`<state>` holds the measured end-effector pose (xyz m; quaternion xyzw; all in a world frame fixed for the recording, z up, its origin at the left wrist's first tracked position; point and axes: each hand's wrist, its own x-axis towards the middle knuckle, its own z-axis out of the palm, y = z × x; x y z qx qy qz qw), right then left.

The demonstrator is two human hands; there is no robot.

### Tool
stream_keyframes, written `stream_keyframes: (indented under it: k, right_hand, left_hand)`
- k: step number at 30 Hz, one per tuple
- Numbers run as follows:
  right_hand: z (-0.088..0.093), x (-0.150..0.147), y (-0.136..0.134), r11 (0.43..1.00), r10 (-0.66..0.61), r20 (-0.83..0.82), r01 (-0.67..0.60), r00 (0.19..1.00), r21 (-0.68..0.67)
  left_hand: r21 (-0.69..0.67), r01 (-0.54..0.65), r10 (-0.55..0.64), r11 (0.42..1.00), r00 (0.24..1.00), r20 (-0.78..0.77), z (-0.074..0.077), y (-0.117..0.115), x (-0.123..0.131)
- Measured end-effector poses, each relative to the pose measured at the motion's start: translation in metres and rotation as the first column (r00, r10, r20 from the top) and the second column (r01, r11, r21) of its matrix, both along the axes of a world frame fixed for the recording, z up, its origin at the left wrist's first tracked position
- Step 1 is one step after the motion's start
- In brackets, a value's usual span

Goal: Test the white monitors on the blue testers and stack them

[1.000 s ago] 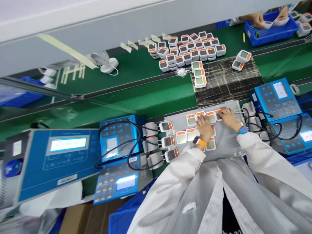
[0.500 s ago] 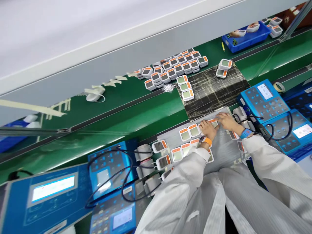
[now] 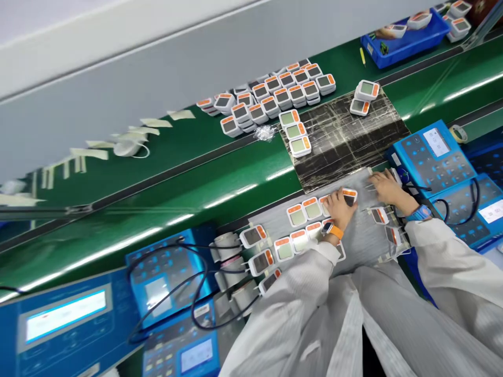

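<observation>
My left hand (image 3: 340, 207), with an orange-banded watch, lies over the upper row of small white monitors on the grey mat (image 3: 356, 235). Its thumb and index finger close around a monitor (image 3: 349, 197) with a dark screen and orange panel. Under its other fingers a second monitor (image 3: 324, 205) is partly covered. To the right, my right hand (image 3: 387, 188), wearing a blue band, is at the mat's upper right corner, fingers bent; what they hold is hidden. Below it lie two tilted monitors, one (image 3: 379, 215) nearer the hand, beside grey cylinders mostly hidden by my wrist.
Blue testers with screens stand at right (image 3: 434, 152) and left (image 3: 168, 277), with black cables. Left grey cylinders (image 3: 228, 246) connect to several monitors. Beyond the green ledge are stacked monitors (image 3: 271, 99), a black board (image 3: 341, 141) and a blue tray (image 3: 408, 42). A shelf overhangs.
My right hand has moved right, away from the monitor by my left hand. That monitor has shifted slightly and shows more of its dark screen. The camera view has shifted.
</observation>
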<state>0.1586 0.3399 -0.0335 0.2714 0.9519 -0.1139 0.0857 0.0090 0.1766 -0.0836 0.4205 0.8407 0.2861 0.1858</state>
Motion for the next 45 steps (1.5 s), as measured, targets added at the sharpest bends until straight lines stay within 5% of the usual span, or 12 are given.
stream_keyframes:
  k: [4,7,11,16,33,41,45]
  right_hand:
    - [-0.021,0.023,0.001,0.997,0.038,-0.113,-0.046,0.993,-0.069]
    - [-0.032,0.023,0.001,0.992,-0.084,-0.221,0.062,0.972,-0.106]
    - [-0.035,0.015,-0.002,0.982,-0.143,-0.262,0.104,0.954,-0.158]
    - [-0.028,0.003,-0.008,0.976,-0.123,-0.226,0.077,0.966,-0.203]
    - [-0.019,-0.006,-0.007,0.974,-0.120,-0.162,0.085,0.979,-0.209]
    - [-0.019,0.001,-0.002,0.964,-0.079,-0.172,0.032,0.982,-0.263]
    - [-0.023,0.014,0.001,0.937,0.011,-0.246,-0.096,0.969,-0.336]
  left_hand:
    - [0.372,0.081,-0.187,0.924,0.948,0.258,-0.019,0.008,0.006]
    - [0.480,0.059,-0.291,0.876,0.857,0.426,-0.035,0.014,0.009]
    - [0.465,0.010,-0.283,0.885,0.804,0.523,-0.046,0.012,0.007]
    - [0.372,0.076,-0.251,0.925,0.858,0.449,-0.043,0.009,0.004]
    - [0.370,0.141,-0.262,0.918,0.917,0.300,-0.037,0.015,0.010]
    - [0.362,0.151,-0.273,0.920,0.909,0.314,-0.031,0.018,0.008]
    - [0.353,0.132,-0.261,0.926,0.900,0.350,-0.030,0.015,0.006]
